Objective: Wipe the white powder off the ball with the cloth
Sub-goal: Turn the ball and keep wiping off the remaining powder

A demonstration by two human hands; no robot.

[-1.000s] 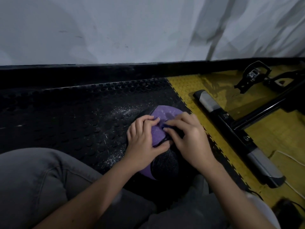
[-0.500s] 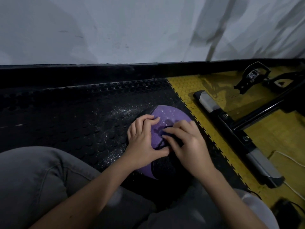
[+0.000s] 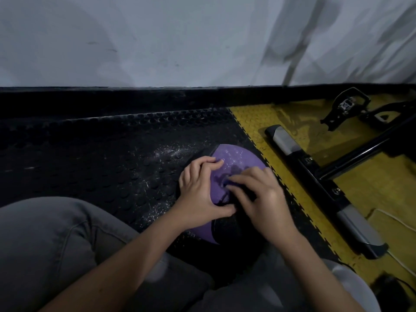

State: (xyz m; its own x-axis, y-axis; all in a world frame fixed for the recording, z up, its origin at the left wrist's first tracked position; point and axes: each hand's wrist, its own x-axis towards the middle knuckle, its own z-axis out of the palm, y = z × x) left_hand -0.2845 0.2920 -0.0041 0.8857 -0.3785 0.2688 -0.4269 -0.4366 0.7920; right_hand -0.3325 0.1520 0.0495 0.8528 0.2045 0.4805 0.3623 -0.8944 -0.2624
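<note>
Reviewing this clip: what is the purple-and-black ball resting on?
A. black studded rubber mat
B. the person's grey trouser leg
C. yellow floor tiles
A: the purple-and-black textured ball sits on the black studded rubber mat, just left of where the yellow floor tiles begin.

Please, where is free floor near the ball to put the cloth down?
The black studded mat left of the ball is bare apart from scattered white powder, up to the wall. The right is crowded: on the yellow mat the black frame and a white cable lie close.
</note>
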